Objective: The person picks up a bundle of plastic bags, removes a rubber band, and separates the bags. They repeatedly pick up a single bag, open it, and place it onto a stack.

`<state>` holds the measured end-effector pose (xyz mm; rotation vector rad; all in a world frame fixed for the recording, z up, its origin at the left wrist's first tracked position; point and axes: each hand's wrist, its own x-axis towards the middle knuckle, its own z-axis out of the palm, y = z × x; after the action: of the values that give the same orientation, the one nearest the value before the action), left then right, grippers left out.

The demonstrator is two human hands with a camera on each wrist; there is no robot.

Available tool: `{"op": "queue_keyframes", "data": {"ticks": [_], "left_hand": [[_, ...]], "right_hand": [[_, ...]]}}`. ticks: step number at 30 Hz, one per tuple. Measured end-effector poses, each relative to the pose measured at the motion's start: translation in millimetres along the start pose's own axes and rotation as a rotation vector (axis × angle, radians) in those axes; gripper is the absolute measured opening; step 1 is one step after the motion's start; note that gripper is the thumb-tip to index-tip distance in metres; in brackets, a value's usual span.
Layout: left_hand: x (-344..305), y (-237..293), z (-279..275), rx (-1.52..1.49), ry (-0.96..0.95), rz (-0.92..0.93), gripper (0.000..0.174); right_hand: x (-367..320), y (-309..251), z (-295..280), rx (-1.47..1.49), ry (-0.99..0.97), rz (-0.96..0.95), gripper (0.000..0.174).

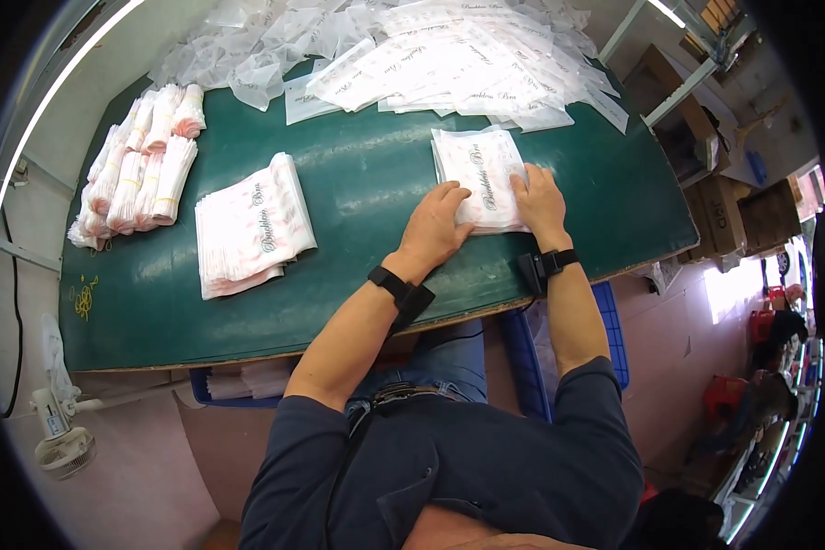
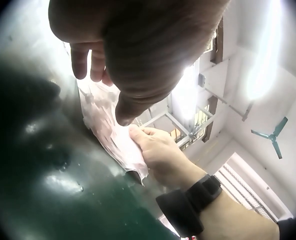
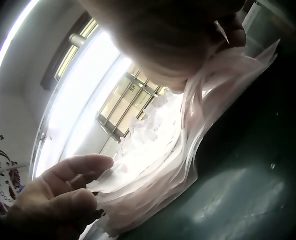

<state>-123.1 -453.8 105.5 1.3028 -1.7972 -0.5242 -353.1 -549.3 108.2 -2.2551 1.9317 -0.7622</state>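
Note:
A stack of printed frosted plastic bags (image 1: 486,179) lies on the green table between the two hands. The left hand (image 1: 438,223) holds its left edge, thumb near the front corner and fingers bent over the top. On the opposite side, the right hand (image 1: 543,203) grips the right edge, its thumb lying on the top bag. In the left wrist view the right hand (image 2: 160,150) pinches the rim of the stack (image 2: 113,135). The right wrist view shows loose, uneven layers along the side of the stack (image 3: 163,180), with the left hand (image 3: 63,192) at one end.
Another bag stack (image 1: 255,225) lies left of the hands on the table (image 1: 367,202). Rolled, banded bundles (image 1: 142,165) are piled at the far left, near yellow rubber bands (image 1: 84,298). Loose bags (image 1: 467,64) cover the back. Blue crates (image 1: 522,357) stand below the front edge.

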Motion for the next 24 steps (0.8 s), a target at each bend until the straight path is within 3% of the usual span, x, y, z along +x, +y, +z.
{"op": "queue_keyframes", "data": {"ticks": [6,9,10,13,14,17,21,24], "left_hand": [[-1,-7,1,-0.011,-0.086,-0.002,0.049],[-10,-9,-4,0.015,-0.064,0.006,0.051],[-11,-8,-4,0.017,-0.043,0.023,0.051],[-16,-2,3,-0.008,-0.054,0.046,0.052],[-18,-2,1,-0.011,-0.055,0.037,0.052],[-22,-1,-8,-0.02,-0.068,0.018,0.052],[-40,4,-21,-0.039,-0.104,0.008,0.052],[-55,9,-46,-0.024,-0.083,0.04,0.051]], "right_hand": [[-4,2,-2,-0.01,-0.087,0.028,0.045],[-7,-1,0,-0.124,0.285,-0.202,0.043],[-4,-7,6,-0.117,0.282,-0.21,0.043],[-12,-43,-9,0.077,0.178,-0.558,0.043],[-15,-46,-6,0.071,0.179,-0.549,0.043],[-14,-56,6,0.155,-0.264,-0.585,0.039],[-20,-61,4,0.006,-0.232,-0.622,0.039],[-16,-54,-2,0.067,-0.257,-0.623,0.037]]}}
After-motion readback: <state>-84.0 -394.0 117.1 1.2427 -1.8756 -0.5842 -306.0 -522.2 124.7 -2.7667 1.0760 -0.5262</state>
